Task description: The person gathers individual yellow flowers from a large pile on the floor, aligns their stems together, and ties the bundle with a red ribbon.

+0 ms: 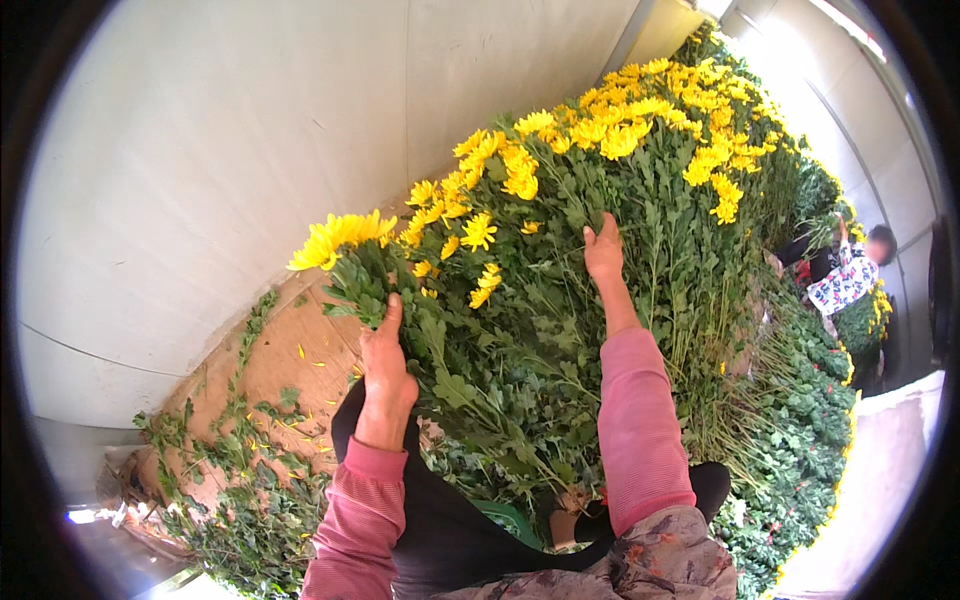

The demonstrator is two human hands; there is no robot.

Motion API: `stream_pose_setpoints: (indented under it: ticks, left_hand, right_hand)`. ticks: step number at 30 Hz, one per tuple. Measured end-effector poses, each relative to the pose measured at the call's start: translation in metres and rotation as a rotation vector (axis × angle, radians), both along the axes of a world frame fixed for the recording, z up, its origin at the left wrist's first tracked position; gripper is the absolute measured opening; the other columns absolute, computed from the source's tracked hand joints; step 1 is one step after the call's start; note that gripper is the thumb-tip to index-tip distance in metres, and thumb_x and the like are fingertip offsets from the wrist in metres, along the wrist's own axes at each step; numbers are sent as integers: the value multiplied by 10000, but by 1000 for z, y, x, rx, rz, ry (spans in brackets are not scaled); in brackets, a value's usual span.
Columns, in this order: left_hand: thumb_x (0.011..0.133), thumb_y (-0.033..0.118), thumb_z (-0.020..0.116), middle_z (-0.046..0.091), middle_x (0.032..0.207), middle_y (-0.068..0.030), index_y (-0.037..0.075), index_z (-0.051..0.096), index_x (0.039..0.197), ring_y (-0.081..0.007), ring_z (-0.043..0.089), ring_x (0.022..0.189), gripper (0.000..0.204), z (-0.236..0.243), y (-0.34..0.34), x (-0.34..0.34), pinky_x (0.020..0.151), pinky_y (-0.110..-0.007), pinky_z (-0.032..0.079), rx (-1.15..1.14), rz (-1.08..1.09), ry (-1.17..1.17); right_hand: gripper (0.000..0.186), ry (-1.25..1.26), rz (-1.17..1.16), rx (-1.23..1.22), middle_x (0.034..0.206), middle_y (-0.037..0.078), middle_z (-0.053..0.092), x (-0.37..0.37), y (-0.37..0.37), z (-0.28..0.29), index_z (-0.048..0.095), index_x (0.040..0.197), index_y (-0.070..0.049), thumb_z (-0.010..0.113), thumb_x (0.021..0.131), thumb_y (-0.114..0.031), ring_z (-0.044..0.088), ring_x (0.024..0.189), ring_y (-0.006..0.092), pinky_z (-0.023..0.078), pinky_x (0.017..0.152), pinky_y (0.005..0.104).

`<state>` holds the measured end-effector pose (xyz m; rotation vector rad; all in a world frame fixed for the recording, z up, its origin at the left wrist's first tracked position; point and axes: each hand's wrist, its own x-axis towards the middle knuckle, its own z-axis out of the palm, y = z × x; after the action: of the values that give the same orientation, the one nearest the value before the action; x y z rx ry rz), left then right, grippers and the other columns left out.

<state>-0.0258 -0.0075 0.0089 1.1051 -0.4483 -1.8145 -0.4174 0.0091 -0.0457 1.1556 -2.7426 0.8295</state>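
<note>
My left hand (pixel 387 370) is closed round the leafy stems of a small bunch of yellow chrysanthemums (pixel 345 238), thumb pointing up, the flower heads held together just beyond it. My right hand (pixel 604 255) reaches into a large heap of cut yellow chrysanthemums (pixel 640 180), among the green leaves below the blooms. Its thumb and a finger show apart, with nothing visible between them; the other fingers are hidden. The heap's flower heads lie toward the far side, and its stems (pixel 740 400) run back toward me on the right.
A pale sheet wall (pixel 230 150) rises along the left and far side. Loose leaves and petals litter the brown floor (pixel 290 370) at left. More bundled flowers (pixel 790 490) lie at right, where another person (pixel 845 275) sits holding green stems. Something green (pixel 508 520) shows beneath me.
</note>
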Motion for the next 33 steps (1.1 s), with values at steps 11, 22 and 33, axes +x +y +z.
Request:
stream_pose_setpoints:
  ticks: [11, 22, 33]
  left_hand:
    - [915, 314, 655, 520, 1289, -105, 38, 399, 1325, -216, 562, 1093, 557, 25, 4, 9, 892, -377, 504, -61, -29, 48]
    - [911, 294, 662, 649, 1023, -36, 80, 559, 1163, -170, 642, 836, 347, 20, 2, 17, 666, -343, 547, -93, 68, 313]
    - [718, -53, 775, 672, 1026, -68, 4, 611, 1123, -184, 654, 879, 441, 39, 13, 18, 840, -340, 538, -275, -125, 254]
  right_hand:
    - [207, 94, 331, -169, 940, 168, 611, 91, 22, 113, 621, 1051, -54, 555, 962, -229, 600, 950, 280, 506, 826, 389]
    - [669, -200, 636, 70, 787, 210, 587, 201, 103, 98, 406, 568, 20, 347, 1015, -475, 457, 521, 202, 515, 731, 348]
    - [402, -630, 603, -60, 845, 126, 569, 268, 115, 37, 548, 976, 13, 453, 982, -377, 540, 775, 220, 444, 718, 361]
